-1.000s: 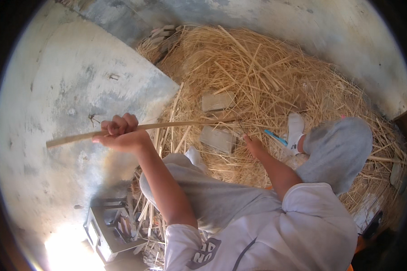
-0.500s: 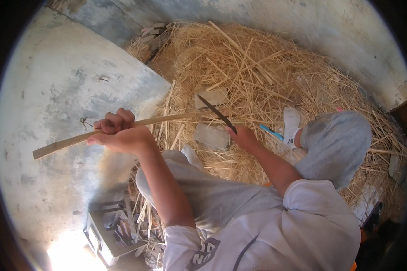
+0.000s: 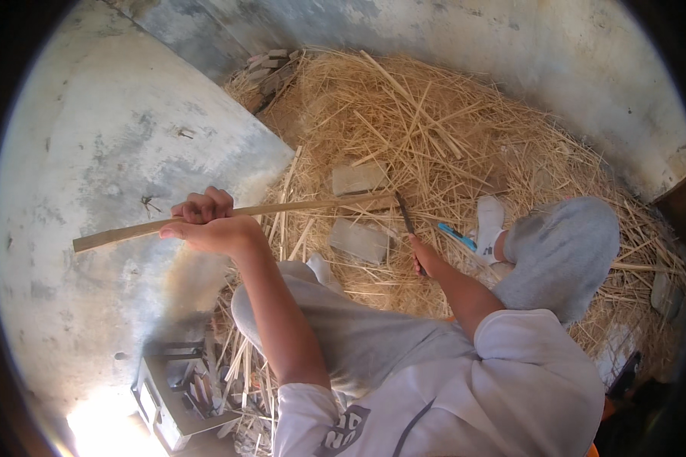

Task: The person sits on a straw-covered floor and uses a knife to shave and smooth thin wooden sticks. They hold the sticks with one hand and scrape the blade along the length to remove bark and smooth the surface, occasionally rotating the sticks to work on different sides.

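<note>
A long flat bamboo strip (image 3: 305, 206) reaches across in front of me, its left end raised near the wall. My left hand (image 3: 215, 226) is closed around it, nearer the left end, with the palm turned up. In my right hand (image 3: 425, 255) is the handle of a dark-bladed knife (image 3: 406, 215). The blade's upper part is at the strip's right end; whether it cuts into the bamboo is too small to tell. That end lies between two grey-brown blocks, the farther block (image 3: 360, 178) and the nearer block (image 3: 359, 240).
Bamboo shavings and split strips (image 3: 434, 114) cover the floor ahead. Beside my right foot (image 3: 489, 222) lies a blue slender object (image 3: 457, 236). A stained wall (image 3: 91, 167) stands close on the left. At lower left is an open box-like frame (image 3: 160, 411) holding scraps.
The knife has swung from slanting far to the left across the strip to more upright, its blade now at the strip's right end. My left hand keeps its hold.
</note>
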The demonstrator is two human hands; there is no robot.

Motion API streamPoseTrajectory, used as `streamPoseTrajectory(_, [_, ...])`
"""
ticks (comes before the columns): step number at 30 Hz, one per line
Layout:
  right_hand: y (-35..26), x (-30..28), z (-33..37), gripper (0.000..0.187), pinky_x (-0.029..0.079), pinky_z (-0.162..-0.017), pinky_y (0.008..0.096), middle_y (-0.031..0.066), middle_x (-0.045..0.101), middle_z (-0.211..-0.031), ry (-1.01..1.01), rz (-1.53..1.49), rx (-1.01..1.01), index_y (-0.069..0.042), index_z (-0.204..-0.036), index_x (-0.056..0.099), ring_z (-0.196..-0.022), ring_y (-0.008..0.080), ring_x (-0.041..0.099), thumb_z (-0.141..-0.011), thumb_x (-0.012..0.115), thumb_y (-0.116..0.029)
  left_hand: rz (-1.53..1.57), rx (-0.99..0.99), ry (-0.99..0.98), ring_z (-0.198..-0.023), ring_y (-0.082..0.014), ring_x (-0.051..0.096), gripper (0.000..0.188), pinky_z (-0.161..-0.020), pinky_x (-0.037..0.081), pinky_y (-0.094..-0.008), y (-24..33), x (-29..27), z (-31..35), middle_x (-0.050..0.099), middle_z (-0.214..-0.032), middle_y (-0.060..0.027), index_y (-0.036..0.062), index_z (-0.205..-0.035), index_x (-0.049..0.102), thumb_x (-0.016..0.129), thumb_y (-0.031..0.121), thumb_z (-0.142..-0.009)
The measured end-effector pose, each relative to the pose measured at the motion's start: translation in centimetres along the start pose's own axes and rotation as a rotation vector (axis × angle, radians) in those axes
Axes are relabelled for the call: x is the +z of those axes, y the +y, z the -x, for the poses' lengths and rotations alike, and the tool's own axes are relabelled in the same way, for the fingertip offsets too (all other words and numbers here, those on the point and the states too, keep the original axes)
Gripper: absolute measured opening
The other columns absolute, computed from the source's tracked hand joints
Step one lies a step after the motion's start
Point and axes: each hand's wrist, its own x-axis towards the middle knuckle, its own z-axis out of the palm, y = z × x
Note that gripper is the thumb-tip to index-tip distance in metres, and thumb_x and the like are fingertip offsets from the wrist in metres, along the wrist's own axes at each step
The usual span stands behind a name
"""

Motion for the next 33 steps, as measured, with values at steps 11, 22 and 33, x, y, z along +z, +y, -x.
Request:
streamPoseTrajectory(11, [-2.6, 4.7, 2.5, 0.050, 0.046, -0.064, 0.0438, 0.0110, 0.055, -0.066, 0.296, 0.475, -0.659, -0.001, -0.093, 0.059, -0.063, 0.0288, 0.058, -0.103, 0.048, -0.049, 0.127, 0.020, -0.240, -0.057, -0.0107, 0.039, 0.057, -0.044, 0.027, -0.0220, -0.1, 0.8, 0.9, 0.037, -0.068, 0.0010, 0.0121, -0.080, 0.040, 0.050, 0.066, -0.096])
streamPoseTrajectory(22, [-0.8, 5.3, 1.1, 0.046, 0.045, -0.064, 0.0435, 0.0119, 0.055, -0.065, 0.189, 0.388, -0.568, -0.002, -0.083, 0.058, -0.062, 0.0264, 0.057, -0.102, 0.050, -0.043, 0.135, 0.030, -0.080, -0.052, -0.0065, 0.033, 0.044, -0.044, 0.024, -0.0228, 1.7, -0.9, -4.2, 0.039, -0.064, 0.0034, 0.0147, -0.078, 0.043, 0.049, 0.051, -0.103])
streamPoseTrajectory(33, [-1.9, 6.2, 1.8, 0.044, 0.048, -0.063, 0.0476, 0.0147, 0.061, -0.070, 0.151, 0.487, -0.680, -0.005, -0.093, 0.060, -0.065, 0.0345, 0.062, -0.102, 0.046, -0.046, 0.009, 0.067, -0.030, -0.053, -0.0082, 0.034, 0.037, -0.047, 0.023, -0.0257, 0.4, 0.7, -0.8, 0.039, -0.064, 0.0029, 0.0147, -0.089, 0.042, 0.059, 0.045, -0.101])
